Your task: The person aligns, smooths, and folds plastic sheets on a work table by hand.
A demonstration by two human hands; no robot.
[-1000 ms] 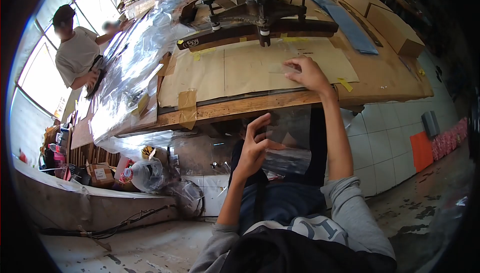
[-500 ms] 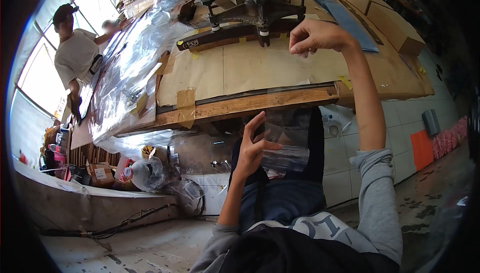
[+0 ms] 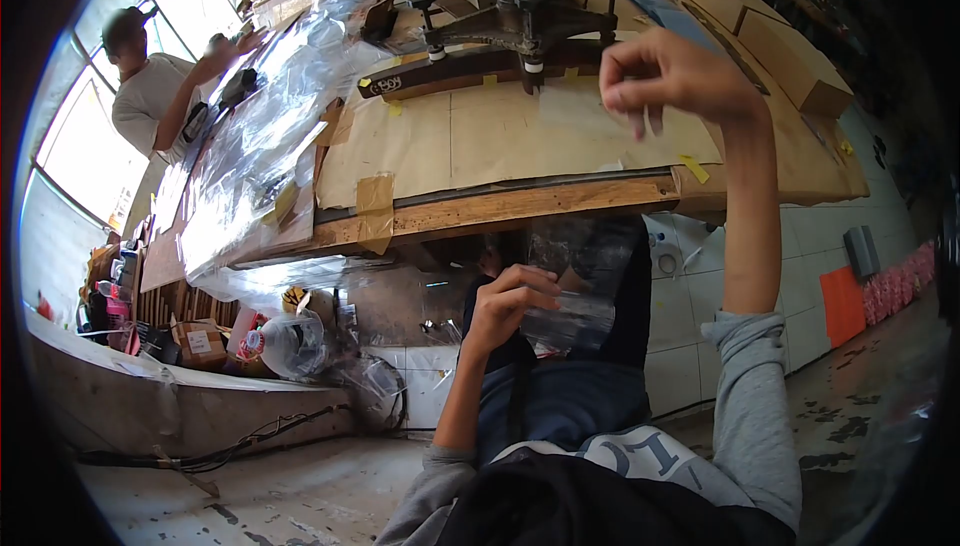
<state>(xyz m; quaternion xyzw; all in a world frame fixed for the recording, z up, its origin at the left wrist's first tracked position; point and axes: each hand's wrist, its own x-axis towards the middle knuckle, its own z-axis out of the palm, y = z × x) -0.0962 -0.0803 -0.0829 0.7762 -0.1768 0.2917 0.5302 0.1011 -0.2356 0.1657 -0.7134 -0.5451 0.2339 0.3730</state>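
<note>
My left hand [image 3: 503, 304] is low in front of the table edge, fingers stretched to the right and slightly apart. Its fingertips are at the edge of some clear, wrinkled plastic film [image 3: 570, 321] above my lap; whether they press on it is unclear. My right hand [image 3: 675, 76] is raised over the table, its thumb and fingers bent together and somewhat blurred. Beside those fingertips a faint translucent sheet [image 3: 575, 111] shows over the brown paper [image 3: 400, 151]; it seems to hang from the pinch.
The table's wooden front edge [image 3: 490, 211] has brown tape [image 3: 375, 214] on it. A dark metal clamp frame [image 3: 525, 31] stands on the table. At left lies crumpled plastic sheeting [image 3: 270, 136] beside a person [image 3: 155, 96]. Boxes [image 3: 800, 61] lie at right, a large bottle [image 3: 292, 346] below.
My right hand has moved slightly right, its fingers blurred. My left hand has moved down, its spread fingers now closer together. The person at left has raised an arm.
</note>
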